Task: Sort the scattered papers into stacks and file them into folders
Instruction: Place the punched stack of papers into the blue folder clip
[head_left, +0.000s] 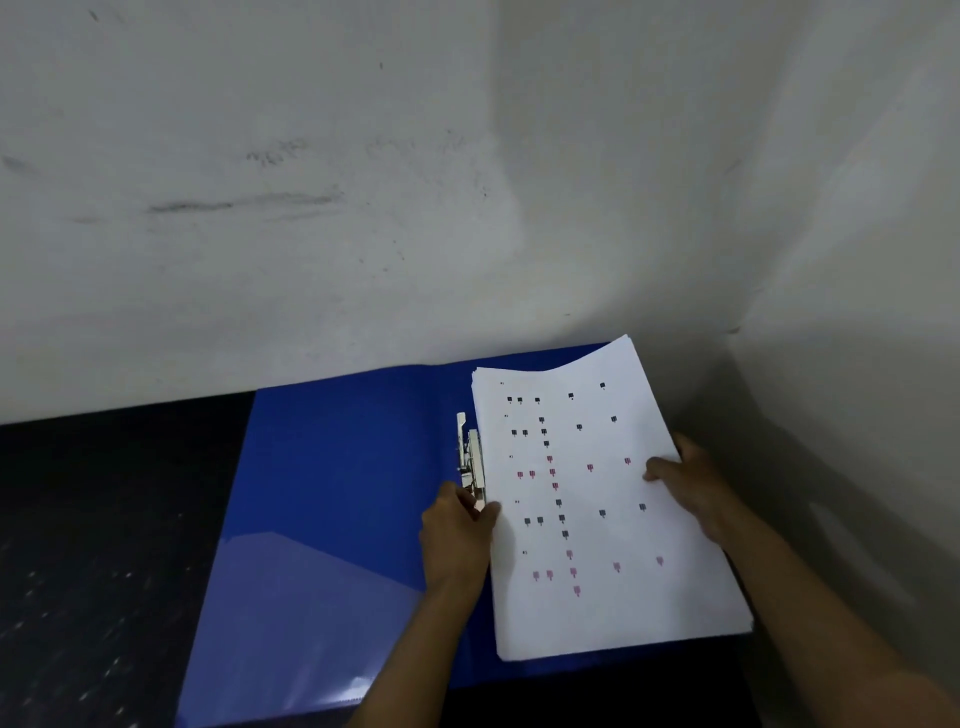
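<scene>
An open blue folder (332, 499) lies flat on the dark table. A stack of white papers (597, 597) printed with small black and pink marks rests on its right half. A metal clip (470, 457) runs along the spine, beside the stack's left edge. My left hand (457, 540) grips the stack's left edge at the lower end of the clip, thumb on the top sheet. My right hand (691, 488) holds the stack's right edge, thumb pressed on the top sheet.
The dark speckled table (104, 545) stretches to the left of the folder. A scuffed white wall (311, 208) rises right behind the folder, and a second wall (857, 364) closes the corner on the right.
</scene>
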